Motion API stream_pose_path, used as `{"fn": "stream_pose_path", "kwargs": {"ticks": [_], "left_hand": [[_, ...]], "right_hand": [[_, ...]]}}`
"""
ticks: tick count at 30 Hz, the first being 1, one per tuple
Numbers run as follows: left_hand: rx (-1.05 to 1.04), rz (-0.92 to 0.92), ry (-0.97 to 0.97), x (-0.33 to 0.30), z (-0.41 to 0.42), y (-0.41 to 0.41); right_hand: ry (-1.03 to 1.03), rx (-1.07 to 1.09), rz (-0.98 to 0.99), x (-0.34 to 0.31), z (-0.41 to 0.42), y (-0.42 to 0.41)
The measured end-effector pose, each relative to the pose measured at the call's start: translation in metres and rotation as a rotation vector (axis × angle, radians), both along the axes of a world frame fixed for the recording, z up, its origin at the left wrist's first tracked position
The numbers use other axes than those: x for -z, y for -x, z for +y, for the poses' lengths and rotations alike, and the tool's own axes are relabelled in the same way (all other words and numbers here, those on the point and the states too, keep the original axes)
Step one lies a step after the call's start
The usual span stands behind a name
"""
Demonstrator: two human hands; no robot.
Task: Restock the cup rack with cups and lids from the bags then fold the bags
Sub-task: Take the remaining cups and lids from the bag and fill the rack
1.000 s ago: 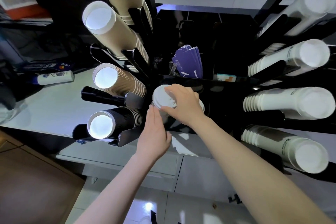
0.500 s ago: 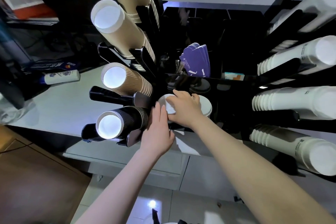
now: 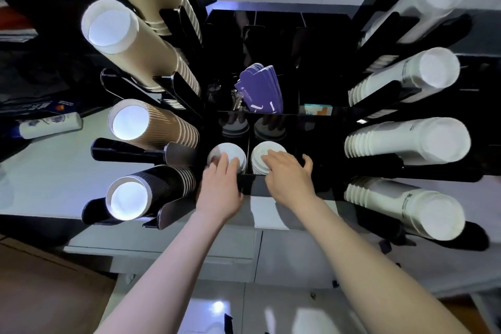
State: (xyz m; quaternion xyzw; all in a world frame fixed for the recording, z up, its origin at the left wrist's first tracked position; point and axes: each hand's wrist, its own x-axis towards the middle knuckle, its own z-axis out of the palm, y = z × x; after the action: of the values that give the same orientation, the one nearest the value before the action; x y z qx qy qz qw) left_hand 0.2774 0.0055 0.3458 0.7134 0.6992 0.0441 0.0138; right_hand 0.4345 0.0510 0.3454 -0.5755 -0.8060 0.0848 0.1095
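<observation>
On the left wing of the black acrylic cup rack (image 3: 245,187) the holders look well filled: two long stacks of tan paper cups (image 3: 141,43) above, a shorter stack of brown ribbed paper cups (image 3: 160,127) below them, and lowest a short stack of black ribbed paper cups (image 3: 160,187), which seems to have room for more; moving toward the middle, the left hand (image 3: 219,184) lies with straight, relaxed fingers on top of the left stack of white plastic lids (image 3: 226,153), pressing rather than gripping, holding nothing; just beside it, across a thin black divider, the right hand (image 3: 288,173) rests on the right stack of white plastic lids (image 3: 267,154), fingers spread and loosely bent, clasping nothing that I can see; both lid stacks sit in the front compartments of the rack, so I judge the lids are loaded and only being settled; behind them stand purple paper sleeves (image 3: 260,89); on the right wing four stacks of white paper cups (image 3: 406,141) fill their holders; no bags show in this view, so whether they are emptied cannot be told, and the folding appears to be what is left.
</observation>
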Motion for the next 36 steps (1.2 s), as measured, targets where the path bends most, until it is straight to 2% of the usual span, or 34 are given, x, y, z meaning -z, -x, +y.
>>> {"fn": "stream_pose_path", "kwargs": {"ticks": [4,7,11,15,20,24,27,32,36], "left_hand": [[-0.006,-0.068,-0.006,-0.002,-0.001,0.0],[-0.032,-0.199,-0.041,-0.003,-0.016,-0.003],[-0.044,-0.291,-0.097,0.0,-0.041,-0.014],[-0.012,-0.284,-0.087,0.006,-0.071,-0.028],[-0.017,-0.248,-0.024,0.021,-0.116,-0.045],[-0.011,-0.298,-0.023,0.024,-0.153,-0.063],[0.017,-0.399,-0.06,0.015,-0.172,-0.081],[0.088,-0.672,-0.131,-0.008,-0.206,-0.119],[0.143,-0.754,-0.145,-0.023,-0.236,-0.147]], "right_hand": [[0.047,-0.032,-0.012,-0.002,-0.004,0.0],[0.048,-0.054,0.029,-0.001,-0.013,-0.006],[0.008,-0.059,0.206,0.003,-0.041,-0.01],[0.044,-0.062,0.42,0.009,-0.072,-0.017],[0.106,-0.068,0.507,0.028,-0.104,-0.034],[0.116,-0.054,0.623,0.031,-0.15,-0.057],[0.114,-0.008,0.696,0.027,-0.186,-0.083],[0.129,0.092,0.842,0.005,-0.234,-0.126],[0.098,0.141,0.884,-0.015,-0.266,-0.158]]}}
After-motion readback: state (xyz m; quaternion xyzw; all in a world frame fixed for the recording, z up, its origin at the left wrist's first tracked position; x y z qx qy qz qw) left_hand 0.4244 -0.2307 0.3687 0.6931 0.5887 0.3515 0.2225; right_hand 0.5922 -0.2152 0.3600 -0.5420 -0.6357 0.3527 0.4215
